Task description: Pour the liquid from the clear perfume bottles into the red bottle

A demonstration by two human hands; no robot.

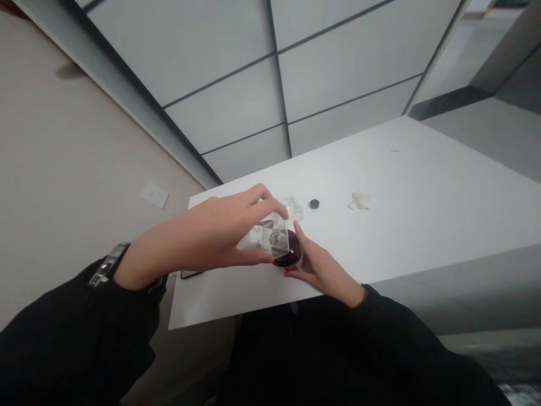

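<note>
My left hand (pixel 211 237) is closed round a clear plastic bottle (pixel 266 239), tilted so that its mouth lies over a small glass (pixel 289 254) holding a dark red liquid. My right hand (pixel 323 268) curls against the right side of that glass and steadies it on the white table (pixel 422 192). Both sleeves are black, and a metal watch sits on my left wrist. Whether liquid is flowing from the bottle I cannot make out.
A small black cap (pixel 314 203) and a crumpled white tissue (pixel 359 201) lie on the table beyond the glass. A clear plastic object (pixel 295 204) stands just behind the bottle. A dark flat item (pixel 192 274) peeks out under my left wrist. A wall socket (pixel 155 194) is at left.
</note>
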